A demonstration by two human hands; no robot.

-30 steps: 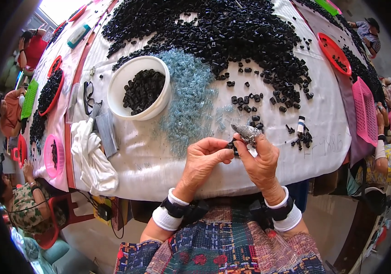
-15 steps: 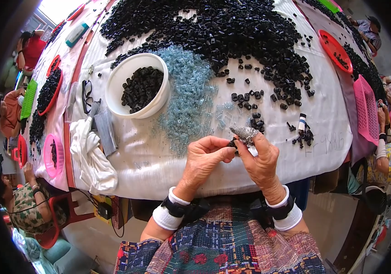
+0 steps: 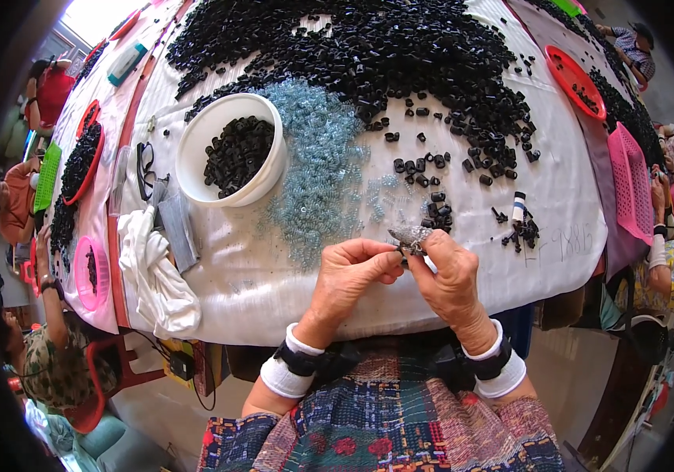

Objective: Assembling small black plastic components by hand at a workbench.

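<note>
My left hand point(image 3: 353, 271) is closed in a pinch, its fingertips meeting those of my right hand point(image 3: 451, 271). Between them sits a small dark piece point(image 3: 406, 250), mostly covered by the fingers. A grey, speckled, pointed wrap point(image 3: 414, 234) shows at my right index finger; I cannot tell whether it is worn or held. Just beyond are loose black cylindrical plastic parts point(image 3: 436, 211) and a heap of small clear bluish ring-like pieces point(image 3: 313, 157). To the left, a white tub point(image 3: 266, 177) holds more black parts.
A large black pile point(image 3: 368, 55) covers the far table. A white cloth point(image 3: 152, 275), grey folded fabric point(image 3: 178, 232) and glasses point(image 3: 145, 169) lie left. Right are tiny black bits point(image 3: 519, 234) beside a small white cylinder point(image 3: 519, 206). People work at side tables with red trays point(image 3: 569, 67) and pink baskets point(image 3: 629, 189).
The grey wrapped tip has shifted slightly left and down, and the dark piece is more hidden between my fingertips. At the left, a co-worker's arm has moved up toward the table.
</note>
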